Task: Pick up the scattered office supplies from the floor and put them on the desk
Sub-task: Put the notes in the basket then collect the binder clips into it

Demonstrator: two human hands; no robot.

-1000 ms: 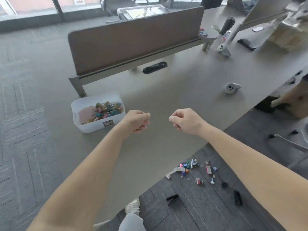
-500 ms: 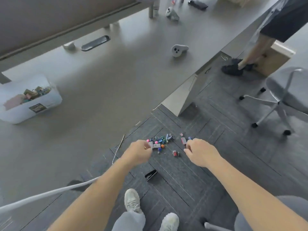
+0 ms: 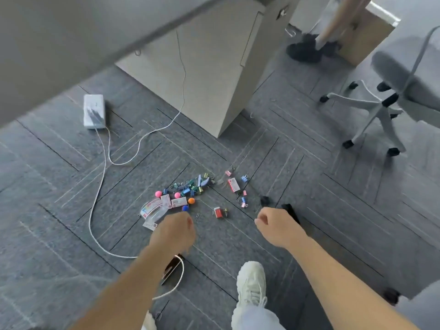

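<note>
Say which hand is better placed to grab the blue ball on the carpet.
Left. The left hand hovers right beside the blue ball, while the right hand sits beyond the red box, closer to the black clip. This is judged from one view, so height is unclear.

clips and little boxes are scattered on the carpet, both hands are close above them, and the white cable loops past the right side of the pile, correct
No: the head view shows the white cable looping past the pile's left side, not its right. The rest holds: clips and little boxes lie scattered on the carpet, left hand and right hand close above them.
</note>
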